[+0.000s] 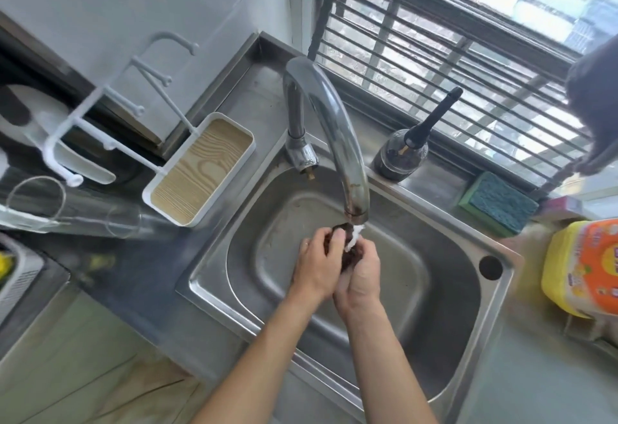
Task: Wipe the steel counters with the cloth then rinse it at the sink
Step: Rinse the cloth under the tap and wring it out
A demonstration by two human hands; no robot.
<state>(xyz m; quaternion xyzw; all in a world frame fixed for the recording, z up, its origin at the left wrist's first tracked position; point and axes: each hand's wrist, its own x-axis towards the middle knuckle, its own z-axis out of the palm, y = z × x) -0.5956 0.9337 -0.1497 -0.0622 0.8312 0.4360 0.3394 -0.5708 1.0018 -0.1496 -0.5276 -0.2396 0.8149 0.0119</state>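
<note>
A dark, wet cloth (347, 258) is bunched between both my hands over the steel sink (444, 293). My left hand (317, 264) grips it from the left, thumb on top. My right hand (359, 278) curls round it from the right and below. Water runs white from the spout of the curved steel tap (331, 122) straight onto the cloth. Most of the cloth is hidden inside my hands.
A white rack with a wood-grain tray (200, 169) stands left of the sink, a clear glass (67, 206) beside it. Behind the sink are a dark bottle (401, 156) and a green sponge (498, 203). A yellow bottle (582, 266) sits at right. The steel counter (133, 276) lies at left.
</note>
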